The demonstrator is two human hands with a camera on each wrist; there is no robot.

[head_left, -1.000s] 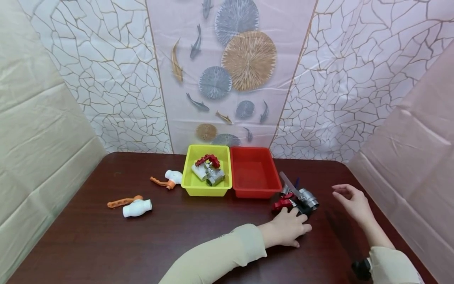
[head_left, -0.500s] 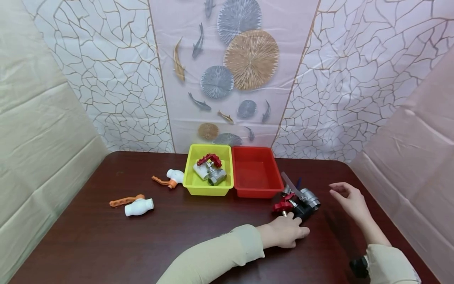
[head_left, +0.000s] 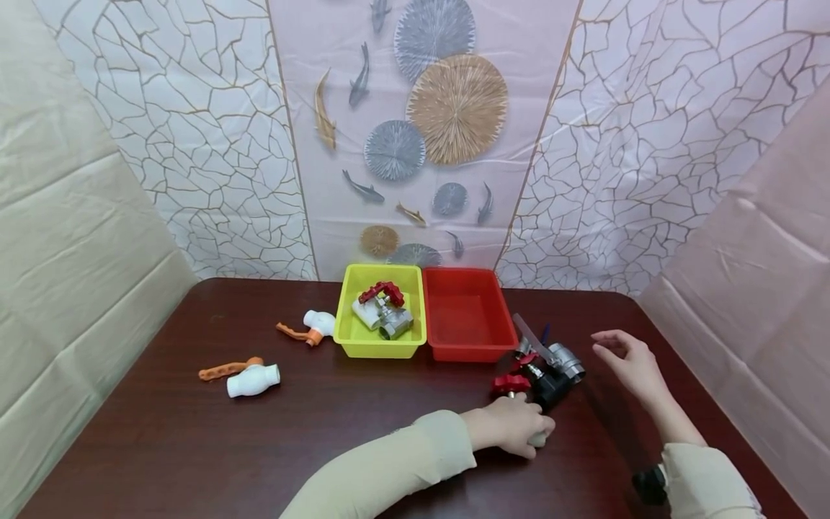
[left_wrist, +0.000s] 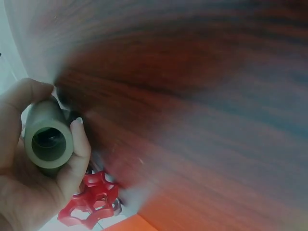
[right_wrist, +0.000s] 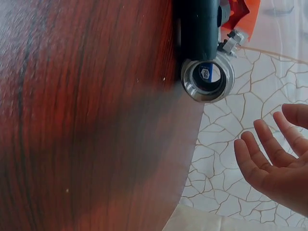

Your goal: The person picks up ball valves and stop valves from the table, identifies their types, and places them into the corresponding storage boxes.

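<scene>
In the head view my left hand (head_left: 515, 425) grips a grey-green valve (head_left: 537, 439) low over the table. Its round open end shows between thumb and fingers in the left wrist view, with a red handwheel (left_wrist: 91, 199) just past the hand. Right beyond it, a black valve body (head_left: 550, 389) lies against a silver metal valve (head_left: 566, 364) that has a long flat lever (head_left: 533, 339). My right hand (head_left: 632, 364) hovers to the right of this pile, fingers loosely bent, holding nothing. In the right wrist view the metal valve's open end (right_wrist: 208, 79) faces that hand.
A yellow bin (head_left: 379, 349) holds a red-wheeled metal valve (head_left: 394, 321) and a white piece (head_left: 366, 313). Beside it stands a red bin (head_left: 470, 352). Two white valves with orange handles, one nearer (head_left: 254, 380) and one farther (head_left: 318, 324), lie on the left of the table.
My left hand has closed around the grey-green valve and drawn it slightly left and nearer, away from the black one. The right hand has drifted a little to the left.
</scene>
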